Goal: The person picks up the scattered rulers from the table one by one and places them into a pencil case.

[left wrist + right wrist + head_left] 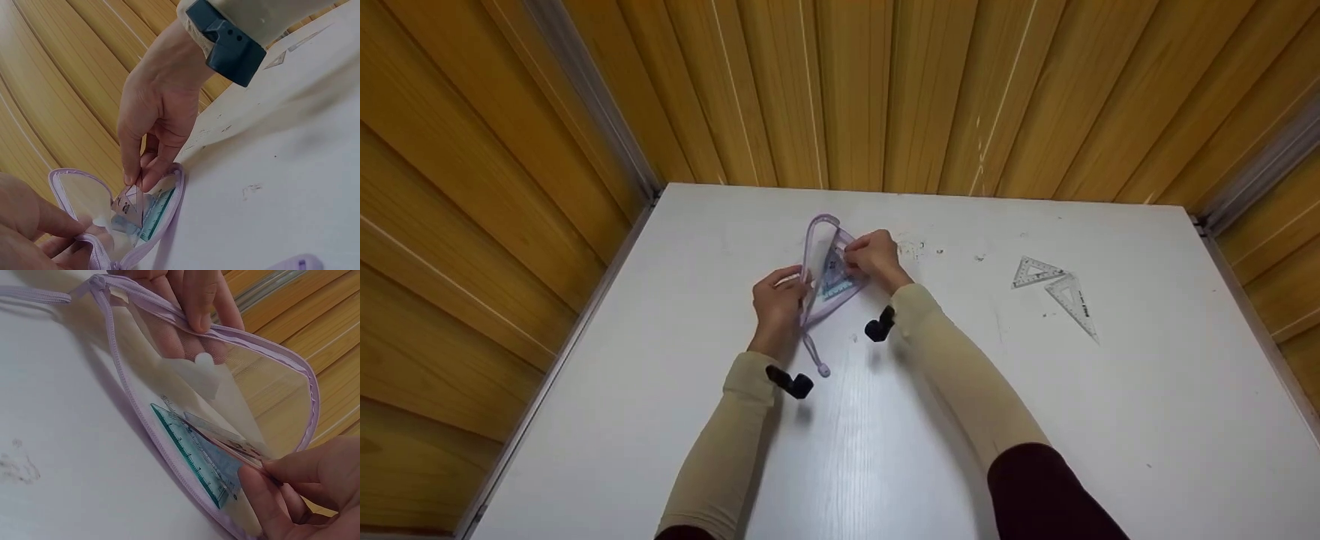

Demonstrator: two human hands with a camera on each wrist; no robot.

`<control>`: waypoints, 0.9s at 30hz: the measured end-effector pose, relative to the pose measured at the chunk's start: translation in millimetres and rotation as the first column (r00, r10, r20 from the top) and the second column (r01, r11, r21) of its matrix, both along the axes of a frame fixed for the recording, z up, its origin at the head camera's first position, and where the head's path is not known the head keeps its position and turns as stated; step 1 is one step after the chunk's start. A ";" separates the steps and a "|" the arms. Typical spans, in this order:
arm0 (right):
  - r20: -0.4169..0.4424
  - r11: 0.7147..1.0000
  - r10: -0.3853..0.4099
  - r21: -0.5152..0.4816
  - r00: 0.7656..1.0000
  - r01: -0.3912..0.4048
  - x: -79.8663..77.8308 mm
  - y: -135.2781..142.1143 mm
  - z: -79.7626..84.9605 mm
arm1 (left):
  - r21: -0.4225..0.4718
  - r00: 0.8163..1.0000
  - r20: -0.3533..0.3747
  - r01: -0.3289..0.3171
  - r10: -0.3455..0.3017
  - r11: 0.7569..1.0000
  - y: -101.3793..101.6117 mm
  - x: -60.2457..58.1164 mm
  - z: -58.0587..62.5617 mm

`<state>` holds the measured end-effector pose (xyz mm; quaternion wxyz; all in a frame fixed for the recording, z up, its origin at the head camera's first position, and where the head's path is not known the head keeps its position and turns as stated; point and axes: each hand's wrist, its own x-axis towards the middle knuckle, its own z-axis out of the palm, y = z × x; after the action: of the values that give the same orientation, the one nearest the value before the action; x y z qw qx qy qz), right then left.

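Note:
A see-through mesh zip pouch (812, 300) with lilac edging is held up, its mouth spread wide. My left hand (780, 304) pinches one edge of the mouth between thumb and fingers. Between thumb and forefinger my right hand (877, 259) pinches a clear set square (130, 207), whose lower part is inside the mouth. Deeper in the pouch lie a teal-edged ruler (188, 455) and bluish clear plastic pieces (216, 453). From the pouch's near corner hangs a lilac zip strap (814, 352).
Two clear set squares (1035, 271) (1072, 304) lie on the white table (840, 450) to the right, corners close together. Small dark marks (919, 249) dot the tabletop near the right hand. Wood-slat walls (847, 97) stand behind and to the left.

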<state>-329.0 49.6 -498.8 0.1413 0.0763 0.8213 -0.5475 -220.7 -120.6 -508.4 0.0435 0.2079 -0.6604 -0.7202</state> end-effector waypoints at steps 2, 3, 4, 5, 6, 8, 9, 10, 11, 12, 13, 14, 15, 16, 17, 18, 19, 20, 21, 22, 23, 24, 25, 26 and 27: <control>-0.011 1.000 0.004 0.026 1.000 -0.004 0.0 -2.5 -2.0 | -0.001 1.000 -0.005 -0.002 0.002 1.000 0.1 0.0 -0.5; -0.015 0.999 0.004 0.038 1.000 -0.003 0.2 -3.4 -2.6 | 0.002 1.000 -0.009 -0.004 0.004 1.000 0.0 -0.2 -1.0; -0.021 0.999 0.005 0.051 1.000 -0.004 0.5 -4.2 -3.2 | 0.005 1.000 -0.016 -0.005 0.005 1.000 0.0 -0.3 -1.3; -0.029 0.998 0.006 0.062 1.000 -0.004 0.7 -4.8 -3.8 | 0.004 1.000 -0.022 -0.007 0.007 1.000 0.0 -0.4 -1.5; -0.037 0.997 0.009 0.074 0.999 -0.006 1.2 -5.3 -4.0 | 0.009 1.000 -0.027 -0.008 0.009 1.000 0.1 -0.5 -1.7; -0.063 0.995 0.018 0.096 0.998 -0.011 2.4 -5.9 -4.2 | 0.009 0.999 -0.036 -0.011 0.011 1.000 0.1 -0.3 -1.4; -0.077 0.995 0.021 0.102 0.997 -0.013 3.1 -6.2 -4.0 | 0.009 0.999 -0.039 -0.011 0.012 1.000 -0.1 -0.5 -1.7; -0.095 0.994 0.025 0.110 0.995 -0.015 3.6 -6.3 -4.1 | 0.009 0.999 -0.041 -0.011 0.011 1.000 -0.2 -0.4 -1.6; -0.112 0.993 0.029 0.117 0.993 -0.016 4.2 -6.4 -4.4 | 0.010 0.999 -0.041 -0.009 0.009 1.000 -0.4 -0.4 -1.8; -0.130 0.991 0.034 0.130 0.991 -0.017 4.7 -6.4 -4.8 | 0.013 0.999 -0.041 -0.007 0.008 1.000 -0.5 -0.2 -1.8; -0.146 0.989 0.037 0.145 0.989 -0.015 5.2 -6.2 -5.6 | 0.017 0.999 -0.040 -0.005 0.005 1.000 -0.6 0.1 -2.1; -0.156 0.988 0.036 0.153 0.987 -0.012 5.4 -6.1 -6.7 | 0.018 0.999 -0.038 -0.003 0.004 1.000 -0.7 0.1 -2.5; -0.163 0.987 0.037 0.162 0.986 -0.010 5.7 -5.9 -7.9 | 0.018 0.999 -0.037 -0.002 0.003 1.000 -0.9 0.4 -2.7; -0.170 0.985 0.038 0.172 0.985 -0.008 5.7 -5.6 -9.3 | 0.021 0.999 -0.035 -0.001 0.002 1.000 -1.0 1.0 -2.7; -0.173 0.984 0.038 0.176 0.984 -0.007 5.7 -5.3 -10.5 | 0.022 0.999 -0.034 -0.001 0.002 1.000 -1.1 1.4 -2.6; -0.176 0.984 0.037 0.181 0.984 -0.004 5.7 -5.0 -11.6 | 0.023 0.999 -0.032 -0.001 0.001 1.000 -1.2 1.6 -2.8; -0.177 0.984 0.034 0.179 0.984 -0.002 5.6 -4.9 -12.4 | 0.023 1.000 -0.031 -0.001 0.001 1.000 -1.3 1.6 -2.9; -0.178 0.985 0.034 0.175 0.983 -0.003 5.5 -4.8 -12.9 | 0.022 1.000 -0.031 -0.001 0.002 1.000 -1.3 1.5 -3.0; -0.183 0.984 0.036 0.176 0.982 -0.003 5.3 -4.7 -13.2 | 0.025 1.000 -0.031 -0.002 0.002 1.000 -1.4 1.4 -2.9; -0.188 0.984 0.038 0.178 0.981 -0.004 5.2 -4.7 -13.3 | 0.026 1.000 -0.030 -0.001 0.002 1.000 -1.5 1.3 -2.9; -0.193 0.984 0.039 0.180 0.980 -0.004 5.0 -4.7 -13.5 | 0.028 1.000 -0.028 -0.002 0.003 1.000 -1.6 1.0 -2.9; -0.199 0.983 0.041 0.184 0.979 -0.003 4.6 -4.7 -13.9 | 0.029 1.000 -0.026 -0.003 0.004 1.000 -1.6 0.7 -3.1; -0.206 0.982 0.043 0.189 0.978 -0.003 4.3 -4.7 -14.3 | 0.028 1.000 -0.025 -0.004 0.005 1.000 -1.6 0.5 -2.9; -0.212 0.981 0.045 0.196 0.976 -0.003 4.1 -4.6 -14.6 | 0.030 1.000 -0.023 -0.005 0.005 1.000 -1.7 0.3 -3.0; -0.218 0.979 0.048 0.202 0.975 -0.003 4.0 -4.6 -14.9 | 0.032 1.000 -0.023 -0.006 0.006 0.999 -1.7 0.1 -3.0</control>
<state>-325.0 45.1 -513.7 0.0473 0.0178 0.8838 -0.4652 -220.6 -122.3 -511.4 0.0498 0.2024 -0.6477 -0.7328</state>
